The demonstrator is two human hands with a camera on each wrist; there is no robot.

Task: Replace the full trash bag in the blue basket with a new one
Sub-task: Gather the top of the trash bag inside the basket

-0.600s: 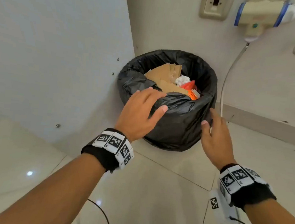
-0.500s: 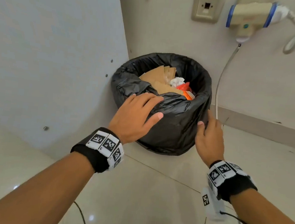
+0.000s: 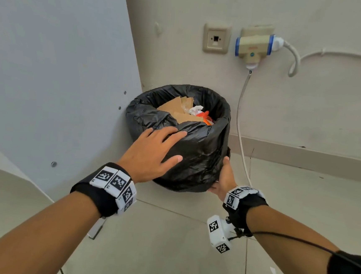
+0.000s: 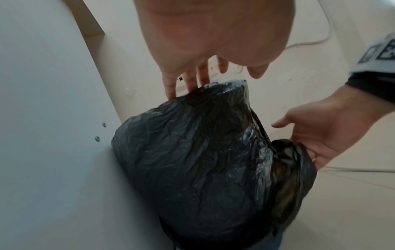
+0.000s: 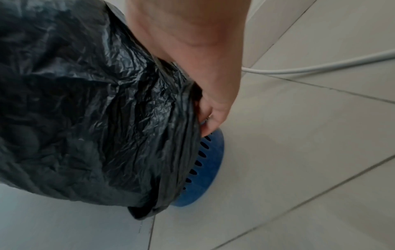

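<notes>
A black trash bag (image 3: 195, 157) lines the basket in the corner and folds down over its outside. Cardboard (image 3: 173, 105) and orange and white scraps fill it. The blue basket (image 5: 211, 177) shows only at its slotted base in the right wrist view. My left hand (image 3: 159, 148) rests flat on the bag's near rim, fingers straight. My right hand (image 3: 225, 176) is low on the basket's right side. Its fingers (image 5: 208, 116) curl under the bag's bunched hem (image 5: 177, 152). The left wrist view shows the bag (image 4: 192, 160) and my right hand (image 4: 327, 133) at that fold.
A grey panel (image 3: 61, 71) stands close on the basket's left and the wall is right behind it. A wall socket (image 3: 216, 39) and a plug adapter (image 3: 254, 48) sit above. A white cable (image 3: 241, 120) hangs beside the basket's right side onto the tiled floor (image 3: 165, 244).
My right hand has slid down the basket's right side from near the rim to the bag's lower hem and hooked under it. My left hand stays on the near rim.
</notes>
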